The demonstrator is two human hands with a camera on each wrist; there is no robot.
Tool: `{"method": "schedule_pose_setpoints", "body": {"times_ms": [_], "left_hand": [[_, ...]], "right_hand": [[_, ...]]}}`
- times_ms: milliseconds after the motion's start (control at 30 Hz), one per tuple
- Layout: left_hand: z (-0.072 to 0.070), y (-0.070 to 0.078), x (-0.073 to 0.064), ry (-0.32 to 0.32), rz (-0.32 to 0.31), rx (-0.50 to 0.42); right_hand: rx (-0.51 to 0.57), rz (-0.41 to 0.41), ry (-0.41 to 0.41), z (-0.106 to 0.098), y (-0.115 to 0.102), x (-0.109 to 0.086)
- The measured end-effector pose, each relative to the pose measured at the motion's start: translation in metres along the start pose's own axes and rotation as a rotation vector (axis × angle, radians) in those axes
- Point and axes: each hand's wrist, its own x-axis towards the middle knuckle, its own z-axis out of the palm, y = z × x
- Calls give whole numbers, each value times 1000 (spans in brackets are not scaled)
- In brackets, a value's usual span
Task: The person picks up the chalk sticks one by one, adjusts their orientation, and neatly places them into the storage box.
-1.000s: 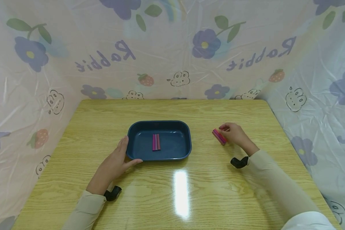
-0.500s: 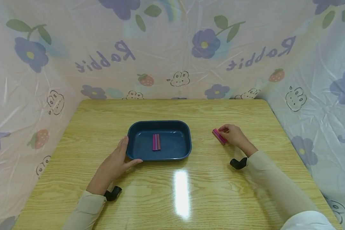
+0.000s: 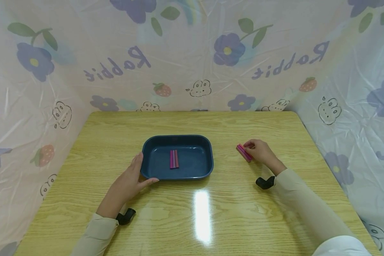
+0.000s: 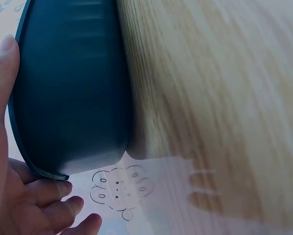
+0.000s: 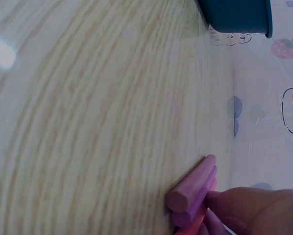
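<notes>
A dark blue rectangular dish (image 3: 195, 166) sits near the middle of the table. Inside it lie three chalk sticks (image 3: 174, 159), side by side, in magenta, mauve and dusky red. My left hand (image 3: 128, 183) rests against the dish's near left corner, fingers along the outer left side and thumb at the front rim. To the right of the dish lies a small bundle of pink, purple and coral chalk sticks (image 3: 243, 153). My right hand (image 3: 261, 152) pinches the coral chalk stick (image 5: 191, 226) at the bundle's side; its fingertips are partly hidden in the right wrist view.
The wooden table (image 3: 166, 220) carries a bright light reflection at the front. A printed curtain (image 3: 179, 64) hangs round the back and both sides. Dark wrist camera mounts (image 3: 265, 182) stick out at both cuffs.
My right hand has shifted slightly down and settled its fingertips at the chalk bundle. The left hand and the dish stay as they were.
</notes>
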Motion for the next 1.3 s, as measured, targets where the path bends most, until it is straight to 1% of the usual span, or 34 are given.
{"method": "schedule_pose_setpoints", "body": {"times_ms": [267,667,1300], "left_hand": [[1,0,0,3,0,-5],[0,0,0,3,3,-8],[1,-1,-1,3,10,-15]], "right_hand": [[-11,2,3,0,-1,0],[-31,45,-27,-1,0,5],[-48,59,-8,2,0,6]]}}
